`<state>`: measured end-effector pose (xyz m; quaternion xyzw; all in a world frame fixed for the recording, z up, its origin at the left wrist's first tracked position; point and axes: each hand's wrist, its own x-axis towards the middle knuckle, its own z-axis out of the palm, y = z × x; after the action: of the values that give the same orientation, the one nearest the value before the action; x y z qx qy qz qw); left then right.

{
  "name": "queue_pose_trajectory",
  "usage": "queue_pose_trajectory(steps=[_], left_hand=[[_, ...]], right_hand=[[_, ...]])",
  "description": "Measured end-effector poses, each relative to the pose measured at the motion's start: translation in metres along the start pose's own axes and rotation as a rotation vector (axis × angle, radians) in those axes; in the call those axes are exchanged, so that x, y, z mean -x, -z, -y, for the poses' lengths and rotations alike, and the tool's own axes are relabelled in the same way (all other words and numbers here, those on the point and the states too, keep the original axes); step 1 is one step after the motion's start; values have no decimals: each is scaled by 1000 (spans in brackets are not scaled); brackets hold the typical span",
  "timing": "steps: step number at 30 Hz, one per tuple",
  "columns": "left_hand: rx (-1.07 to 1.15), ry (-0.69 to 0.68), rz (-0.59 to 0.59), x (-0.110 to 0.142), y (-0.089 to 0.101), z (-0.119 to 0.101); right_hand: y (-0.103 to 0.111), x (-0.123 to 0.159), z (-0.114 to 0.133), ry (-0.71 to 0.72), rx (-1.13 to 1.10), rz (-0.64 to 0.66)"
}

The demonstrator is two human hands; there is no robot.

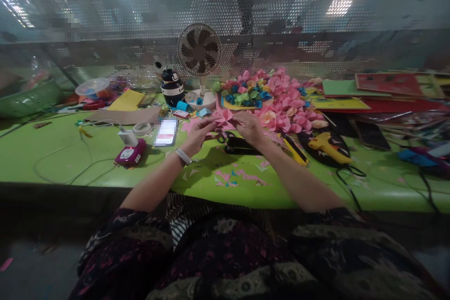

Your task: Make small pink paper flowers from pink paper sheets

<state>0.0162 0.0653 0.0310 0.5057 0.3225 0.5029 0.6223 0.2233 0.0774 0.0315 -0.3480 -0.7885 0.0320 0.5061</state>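
Observation:
Between my two hands, just above the green table, is a pink paper flower [226, 116]. The fingers of my left hand [200, 134] are closed on its left side. At its right edge, my right hand [250, 127] pinches the paper, with the fingertips partly hidden. Under my hands lie a pair of scissors [225, 137] and a black stapler [242, 146]. Pink paper pieces [191, 125] lie beside my left hand. Behind my right hand rises a large heap of pink paper flowers [281, 96], next to a batch of blue, green and yellow ones [244, 95].
A yellow glue gun [325, 146] and a yellow cutter knife [295, 151] lie at right. Left are a phone [166, 132] and a purple power socket [131, 153] with cables. A fan [199, 50] and a black bottle [171, 88] stand behind. Paper scraps [239, 177] litter the front.

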Motion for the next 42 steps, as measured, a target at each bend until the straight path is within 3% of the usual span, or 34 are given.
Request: queue_pose_trajectory(steps=[4,7,11,15,22,26,34,42], left_hand=[[-174,-133,-8,-6,6,7],[-360,-325,-5,-10,9,11],[-671,-685,-8,-12,12,15],[-921,-882,6,-10,18,14],[-1396,-946,28,-4,23,3],[-1536,-983,32,-1,20,0],[-1547,-913,-69,6,10,3],[-1524,-931,-13,5,12,-1]], right_hand=[[8,-1,5,-49,-74,68],[9,0,5,-57,-68,107],[3,1,4,50,144,94],[0,3,7,142,355,189],[-5,7,17,133,415,172],[-9,8,24,85,367,194],[-12,9,33,-14,438,172],[-13,10,35,-52,487,172]])
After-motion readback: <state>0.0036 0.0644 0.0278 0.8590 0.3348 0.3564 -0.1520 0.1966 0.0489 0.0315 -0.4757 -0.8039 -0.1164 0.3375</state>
